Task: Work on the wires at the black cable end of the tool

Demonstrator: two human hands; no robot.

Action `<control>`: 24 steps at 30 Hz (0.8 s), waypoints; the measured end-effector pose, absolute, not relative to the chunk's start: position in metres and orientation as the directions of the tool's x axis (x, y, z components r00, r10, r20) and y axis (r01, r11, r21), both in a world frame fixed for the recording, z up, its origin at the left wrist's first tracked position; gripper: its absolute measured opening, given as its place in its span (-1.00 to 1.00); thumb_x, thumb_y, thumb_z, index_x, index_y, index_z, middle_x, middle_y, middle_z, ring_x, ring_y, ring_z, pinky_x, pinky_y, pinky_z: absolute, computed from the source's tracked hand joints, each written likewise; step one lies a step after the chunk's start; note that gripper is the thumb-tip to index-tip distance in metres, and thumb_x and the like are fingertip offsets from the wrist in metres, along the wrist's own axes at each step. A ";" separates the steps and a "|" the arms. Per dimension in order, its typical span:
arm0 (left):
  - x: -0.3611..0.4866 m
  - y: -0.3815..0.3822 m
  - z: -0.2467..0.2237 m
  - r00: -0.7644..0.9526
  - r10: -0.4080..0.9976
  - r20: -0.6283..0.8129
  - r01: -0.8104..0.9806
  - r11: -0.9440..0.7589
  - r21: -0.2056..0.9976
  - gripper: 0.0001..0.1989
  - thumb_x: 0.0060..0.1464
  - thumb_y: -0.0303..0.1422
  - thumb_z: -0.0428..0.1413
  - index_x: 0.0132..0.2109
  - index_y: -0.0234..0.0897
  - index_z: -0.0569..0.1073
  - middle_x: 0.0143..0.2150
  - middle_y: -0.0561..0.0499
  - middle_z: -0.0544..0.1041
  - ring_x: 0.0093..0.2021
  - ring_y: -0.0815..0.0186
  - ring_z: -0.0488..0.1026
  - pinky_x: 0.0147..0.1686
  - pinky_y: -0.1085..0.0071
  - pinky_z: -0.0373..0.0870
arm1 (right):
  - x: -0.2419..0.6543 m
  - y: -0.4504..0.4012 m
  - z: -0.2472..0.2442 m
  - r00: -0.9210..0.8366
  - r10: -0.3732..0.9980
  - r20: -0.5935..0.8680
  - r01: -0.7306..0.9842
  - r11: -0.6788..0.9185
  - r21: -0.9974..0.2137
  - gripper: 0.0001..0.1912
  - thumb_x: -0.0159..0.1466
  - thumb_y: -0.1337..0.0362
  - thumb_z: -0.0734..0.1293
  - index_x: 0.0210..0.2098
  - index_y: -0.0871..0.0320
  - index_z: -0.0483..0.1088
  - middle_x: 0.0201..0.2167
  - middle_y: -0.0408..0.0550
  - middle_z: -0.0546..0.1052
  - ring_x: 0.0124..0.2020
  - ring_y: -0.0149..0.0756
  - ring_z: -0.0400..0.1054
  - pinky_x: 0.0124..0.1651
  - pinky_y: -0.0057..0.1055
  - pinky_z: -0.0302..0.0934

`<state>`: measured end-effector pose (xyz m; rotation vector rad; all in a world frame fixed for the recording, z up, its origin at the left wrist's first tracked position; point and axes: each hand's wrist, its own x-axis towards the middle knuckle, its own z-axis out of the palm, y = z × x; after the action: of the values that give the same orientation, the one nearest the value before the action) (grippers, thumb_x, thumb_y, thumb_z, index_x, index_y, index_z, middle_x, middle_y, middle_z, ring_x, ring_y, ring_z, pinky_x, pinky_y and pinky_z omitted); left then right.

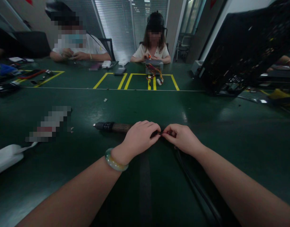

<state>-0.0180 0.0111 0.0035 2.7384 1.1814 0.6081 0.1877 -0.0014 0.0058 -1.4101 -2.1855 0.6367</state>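
Note:
My left hand [143, 135], with a greenish bangle [115, 160] at its wrist, lies across the rear of a dark cylindrical tool, probably an electric screwdriver [120, 127]. The tool lies flat with its metal tip to the left; its back end is hidden. Thumb and fingers of this hand are pinched together. Directly opposite, my right hand [182, 137] pinches too, its fingertips almost touching the left ones. A small dark piece between them is too small to name. Below the right hand a black cable [196, 183] runs toward the bottom edge.
A white object with a strap [8, 157] lies at left. Two people sit across the green table [135, 107]; before one stands a metal box with coloured wires [154, 66]. A large black panel-like object [239, 50] rises at right. Tools and cables [33, 75] lie far left.

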 end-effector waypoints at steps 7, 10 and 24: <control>-0.016 0.010 0.003 0.625 0.701 0.343 0.667 -0.708 0.233 -0.88 0.18 -0.31 0.11 -0.16 -0.22 0.41 -0.13 0.01 0.49 -0.12 0.22 0.40 -0.09 0.22 0.30 | 0.193 0.001 0.002 -0.368 0.921 0.125 0.695 0.363 -0.620 -0.94 0.22 0.27 0.35 -0.34 0.12 0.44 -0.46 -0.18 0.45 -0.49 -0.43 0.29 -0.46 -0.49 0.11; -0.015 0.009 0.002 0.631 0.691 0.353 0.659 -0.717 0.227 -0.91 0.19 -0.36 0.09 -0.16 -0.23 0.41 -0.09 0.00 0.48 -0.07 0.22 0.40 -0.05 0.21 0.30 | 0.194 0.001 0.001 -0.379 0.917 0.125 0.690 0.370 -0.622 -0.94 0.22 0.27 0.36 -0.36 0.12 0.43 -0.47 -0.19 0.44 -0.50 -0.44 0.28 -0.47 -0.49 0.10; -0.013 0.012 0.001 0.633 0.691 0.349 0.655 -0.718 0.235 -0.95 0.18 -0.39 0.09 -0.19 -0.24 0.39 -0.20 0.03 0.50 -0.17 0.24 0.42 -0.13 0.25 0.29 | 0.193 0.004 -0.003 -0.349 0.932 0.096 0.666 0.318 -0.675 -0.90 0.24 0.21 0.35 -0.33 0.10 0.45 -0.47 -0.19 0.47 -0.50 -0.43 0.28 -0.48 -0.50 0.10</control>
<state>-0.0134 0.0123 0.0006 2.7601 1.1400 0.6459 0.1931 0.0039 -0.0035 -1.4091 -2.1153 0.7463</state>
